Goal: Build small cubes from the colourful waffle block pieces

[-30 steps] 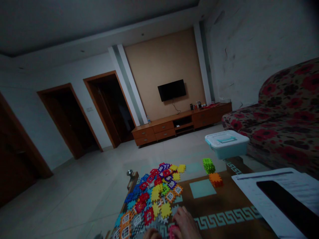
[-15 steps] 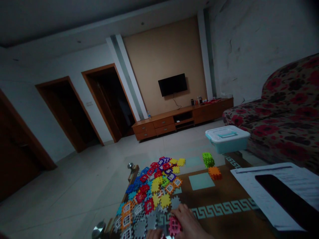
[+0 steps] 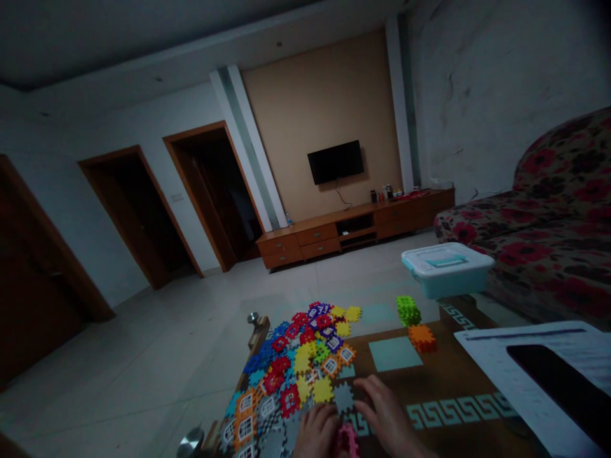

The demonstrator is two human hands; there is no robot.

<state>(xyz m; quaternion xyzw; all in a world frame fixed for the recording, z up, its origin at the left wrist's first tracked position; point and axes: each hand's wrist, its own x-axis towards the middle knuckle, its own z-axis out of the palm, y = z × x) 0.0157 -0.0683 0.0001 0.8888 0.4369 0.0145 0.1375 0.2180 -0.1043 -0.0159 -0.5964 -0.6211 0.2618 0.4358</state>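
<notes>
Low in the head view, my left hand [image 3: 317, 434] has its fingers bent and closed against a pink interlocking plastic block [image 3: 348, 440], which is partly cut off by the bottom edge. My right hand [image 3: 389, 416] is just right of the block, thumb and fingers apart with nothing between them. Its fingertips are close to a grey toothed tile [image 3: 344, 397]. Beyond both hands spreads a heap of toothed tiles, among them a yellow tile [image 3: 323, 390], a red window tile [image 3: 290, 401] and an orange window tile [image 3: 246, 427].
On the glass-topped table, a green block stack [image 3: 408, 310] and an orange stack [image 3: 422, 338] stand farther right. A lidded teal box [image 3: 449, 270] sits at the far corner. Papers [image 3: 482, 356] with a black phone [image 3: 554, 388] on them lie at right.
My right hand has let go of the pink block and opened, moving right. My left hand has come farther into view beside the block. The view has shifted slightly.
</notes>
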